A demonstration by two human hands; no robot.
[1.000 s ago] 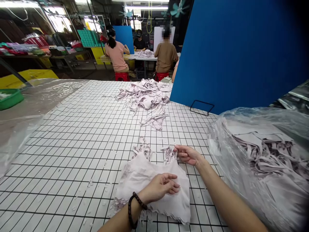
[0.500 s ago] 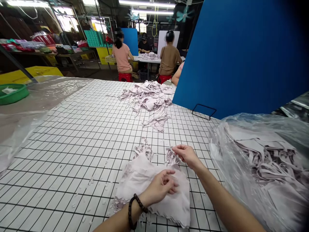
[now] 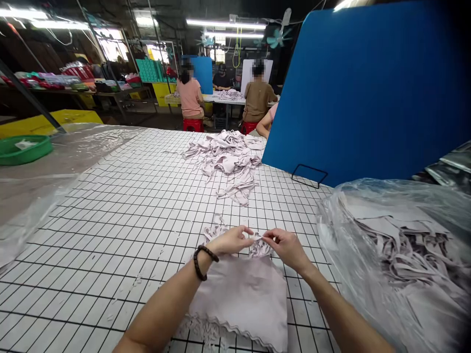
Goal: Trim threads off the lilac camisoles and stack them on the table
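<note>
The table [image 3: 121, 235] has a white surface ruled with a black grid, and pale scraps [image 3: 138, 279] are scattered on it. Nearest the wearer lies the pale lilac garment [image 3: 243, 299], flat, its wavy hem towards the body and its straps at the far end. Several wavy edges show at the hem, apparently more than one layer.

The right hand [image 3: 289, 250] has its grip pinched on a narrow strap [image 3: 258, 238] above the bunched straps. The left hand [image 3: 233, 240], with a dark beaded bracelet [image 3: 200, 263] at the wrist, meets it from the other side; its fingertips are too small here to tell whether they pinch or only touch.

Risks, as judged: the strap is thin and could slip if the pinch slackens; a hard pull could drag the upper layer askew; neighbouring straps could tangle, being so closely bunched; loose scraps could cling to the cloth.

To the right, an open clear plastic bag [image 3: 333, 230] holds similar garments [image 3: 393, 206]. Beyond are a loose heap of garments [image 3: 228, 162], a black wire stand [image 3: 309, 176] and a large blue board [image 3: 353, 93]. Farther back, co-workers [image 3: 259, 100] sit at another table.
</note>
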